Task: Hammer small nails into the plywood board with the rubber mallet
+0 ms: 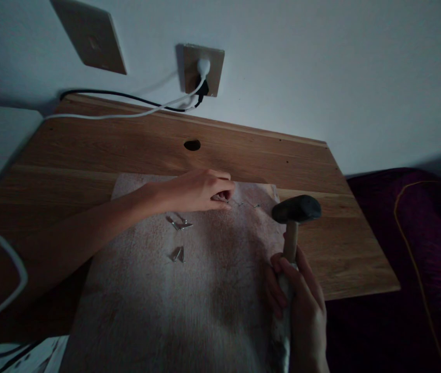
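Note:
My right hand is wrapped around the handle of a hammer, whose dark head is raised over the right edge of a speckled board. Near the board's far edge, my left hand rests with its fingers curled and thumb and forefinger close together. Whatever is between those fingertips is too small and dark to make out. Just right of them, a couple of small nails show on the board in a rough row. Loose nails lie in two little groups, one below my left wrist and another closer to me.
Beneath the board is a wooden desktop with a cable hole. A wall socket holds plugs with a white cable and a black cable. Purple fabric lies right of the desk; a white cord loops at left.

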Tool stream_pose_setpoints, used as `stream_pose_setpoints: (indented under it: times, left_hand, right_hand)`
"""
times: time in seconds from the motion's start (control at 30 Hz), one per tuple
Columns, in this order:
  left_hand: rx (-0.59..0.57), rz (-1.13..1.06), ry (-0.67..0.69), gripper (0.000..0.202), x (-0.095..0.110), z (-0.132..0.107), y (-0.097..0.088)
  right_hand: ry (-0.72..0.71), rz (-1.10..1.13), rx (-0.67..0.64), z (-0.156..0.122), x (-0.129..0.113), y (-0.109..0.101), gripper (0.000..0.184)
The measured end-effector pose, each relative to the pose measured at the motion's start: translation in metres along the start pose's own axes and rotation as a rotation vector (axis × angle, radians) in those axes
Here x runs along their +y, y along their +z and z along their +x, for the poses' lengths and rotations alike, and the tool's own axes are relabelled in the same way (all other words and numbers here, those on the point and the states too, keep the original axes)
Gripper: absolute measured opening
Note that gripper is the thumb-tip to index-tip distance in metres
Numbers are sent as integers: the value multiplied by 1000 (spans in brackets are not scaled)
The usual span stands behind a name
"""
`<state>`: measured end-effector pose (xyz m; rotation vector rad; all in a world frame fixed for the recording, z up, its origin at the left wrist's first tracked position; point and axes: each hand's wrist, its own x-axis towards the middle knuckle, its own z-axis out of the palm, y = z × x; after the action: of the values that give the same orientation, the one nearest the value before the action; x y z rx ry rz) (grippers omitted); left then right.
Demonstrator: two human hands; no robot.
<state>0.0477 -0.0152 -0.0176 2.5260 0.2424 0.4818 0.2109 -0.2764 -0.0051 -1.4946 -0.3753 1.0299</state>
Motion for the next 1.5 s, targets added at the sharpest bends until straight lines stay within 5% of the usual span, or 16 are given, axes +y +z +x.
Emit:
stream_pose_setpoints:
  times: [0.83,1.5]
  left_hand:
    - [-2,-13,-5,0,1,-2,4]
    - [36,-47,-6,12,-1,-1,6]
  right_hand:
    - [-26,-8,-4,1,5,-2,21]
    - [-13,8,23,0,0,2,23]
